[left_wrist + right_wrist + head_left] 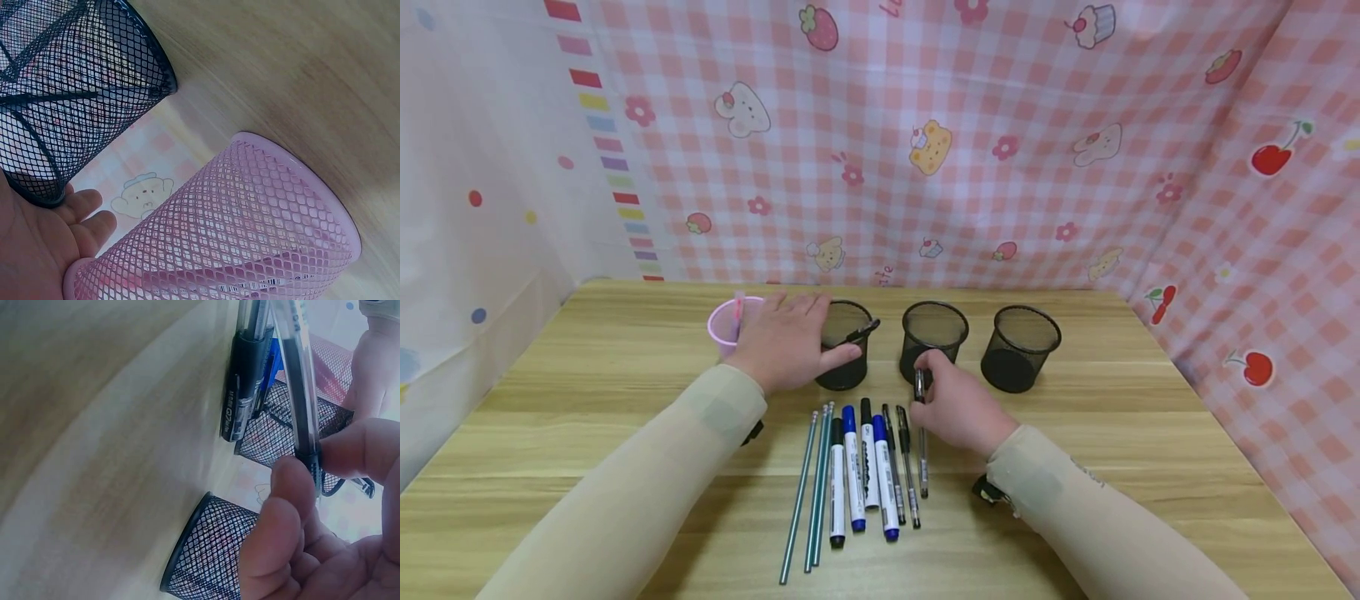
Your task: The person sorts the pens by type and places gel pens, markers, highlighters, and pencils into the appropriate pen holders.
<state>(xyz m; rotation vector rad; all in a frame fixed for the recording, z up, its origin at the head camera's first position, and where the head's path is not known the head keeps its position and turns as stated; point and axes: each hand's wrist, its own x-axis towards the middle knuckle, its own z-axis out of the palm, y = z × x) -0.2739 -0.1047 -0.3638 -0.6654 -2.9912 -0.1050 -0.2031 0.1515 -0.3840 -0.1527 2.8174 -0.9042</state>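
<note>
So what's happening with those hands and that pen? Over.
Right hand pinching a clear-barrelled pen. Left hand open, beside the pink mesh cup. White markers left of the pen, seemingly not in the way.

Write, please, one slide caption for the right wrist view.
Right hand pinches a clear-barrelled pen near a black mesh cup.

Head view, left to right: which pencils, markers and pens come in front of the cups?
Three pencils, black marker, blue marker, second black marker, second blue marker, two pens, then the pen held in the right hand.
</note>
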